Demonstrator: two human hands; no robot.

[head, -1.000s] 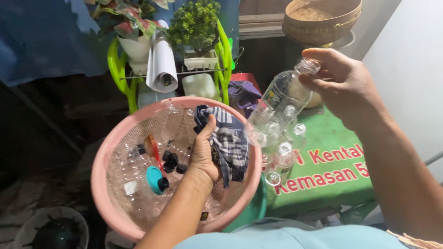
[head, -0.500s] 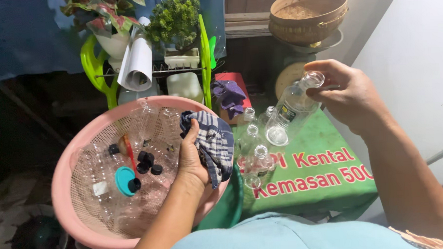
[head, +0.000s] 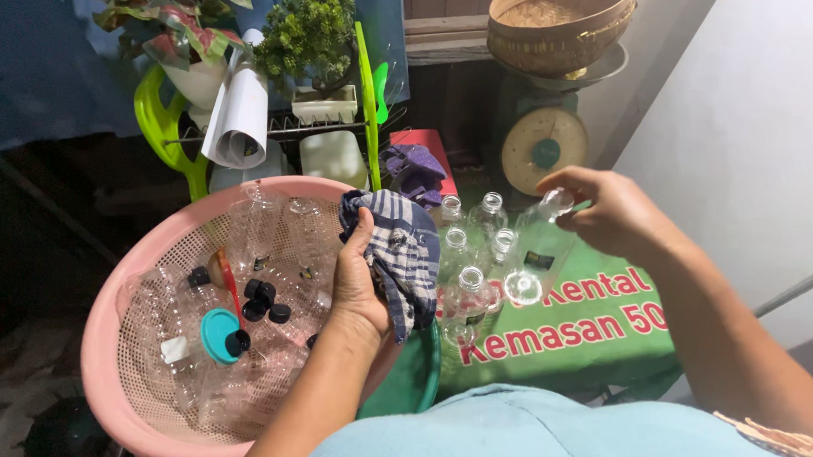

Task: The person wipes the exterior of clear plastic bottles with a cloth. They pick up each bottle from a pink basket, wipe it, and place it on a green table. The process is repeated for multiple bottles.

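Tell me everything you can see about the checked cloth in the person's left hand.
The checked cloth looks like soft woven fabric, dark blue with pale grey-white stripes crossing in a plaid pattern. It is crumpled and bunched, not folded. The left hand grips it from the left side, thumb on its upper part, and its free end hangs down. It sits over the right rim of the pink basket, beside the clear bottles standing on the green surface.

Light blue top w/ short sleeves, both forearms bare, no rings, watch or gloves visible.
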